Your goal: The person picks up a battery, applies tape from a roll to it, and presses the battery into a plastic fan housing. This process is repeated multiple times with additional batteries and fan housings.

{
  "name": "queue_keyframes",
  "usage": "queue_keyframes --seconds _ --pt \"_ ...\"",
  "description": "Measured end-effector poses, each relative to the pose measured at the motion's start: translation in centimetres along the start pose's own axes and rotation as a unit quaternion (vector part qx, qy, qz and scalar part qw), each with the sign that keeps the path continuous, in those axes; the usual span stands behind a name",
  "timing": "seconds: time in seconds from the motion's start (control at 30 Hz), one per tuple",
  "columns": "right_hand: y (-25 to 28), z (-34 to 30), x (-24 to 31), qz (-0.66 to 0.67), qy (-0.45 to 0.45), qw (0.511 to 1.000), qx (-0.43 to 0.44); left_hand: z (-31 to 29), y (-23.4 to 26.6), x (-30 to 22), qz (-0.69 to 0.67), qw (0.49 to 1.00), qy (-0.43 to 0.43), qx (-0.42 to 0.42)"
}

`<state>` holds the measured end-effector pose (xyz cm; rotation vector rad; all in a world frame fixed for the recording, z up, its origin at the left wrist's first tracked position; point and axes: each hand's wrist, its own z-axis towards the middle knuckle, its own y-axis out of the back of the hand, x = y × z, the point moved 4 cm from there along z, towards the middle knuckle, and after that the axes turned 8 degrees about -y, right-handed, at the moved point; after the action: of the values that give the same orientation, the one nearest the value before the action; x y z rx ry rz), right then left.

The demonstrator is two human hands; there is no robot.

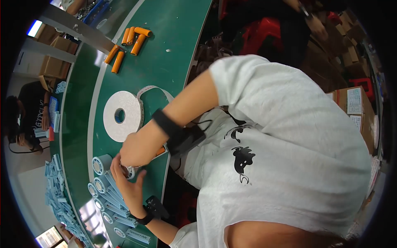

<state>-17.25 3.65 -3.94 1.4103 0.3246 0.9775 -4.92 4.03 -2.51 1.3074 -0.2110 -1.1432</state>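
Observation:
My right hand (137, 150), a black strap on its forearm, is curled over the work with its fingers mostly hidden under it. My left hand (129, 189) has its thumb and fingers bent around the round end of a light-blue handheld fan (131, 172). The two hands meet at this piece. Beneath my right wrist shows a bit of an orange battery cell (160, 151), beside a light-blue edge. Just beyond my right hand, a big white roll of tape (133, 112) lies flat, its loose strip curling toward my forearm.
Several light-blue fans (99, 184) lie in a row by my left hand. Several orange cells (138, 44) are on the green table (165, 62) farther along. A metal post (78, 29) stands at its edge. Across, a person (31, 111) works near a heap of light-blue parts (60, 198).

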Motion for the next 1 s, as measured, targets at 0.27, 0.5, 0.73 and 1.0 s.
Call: queue_keyframes --seconds 0.27,0.5,0.73,1.0 --pt "2.7 -3.4 -4.2 0.395 -0.234 0.862 -0.213 3.7 3.3 -2.0 0.155 0.979 -0.067 -0.115" --pt "6.3 1.4 -12.3 0.222 -0.191 0.904 -0.312 13.4 5.8 4.0 0.155 0.988 -0.002 -0.013" --pt "7.8 -7.0 -23.7 -0.070 -0.488 0.843 -0.217 15.9 10.3 28.5 0.170 0.980 0.030 -0.096" --pt "8.5 -13.3 -19.5 0.160 -0.388 0.874 -0.246 16.0 4.1 12.6 0.122 0.987 -0.056 0.090"
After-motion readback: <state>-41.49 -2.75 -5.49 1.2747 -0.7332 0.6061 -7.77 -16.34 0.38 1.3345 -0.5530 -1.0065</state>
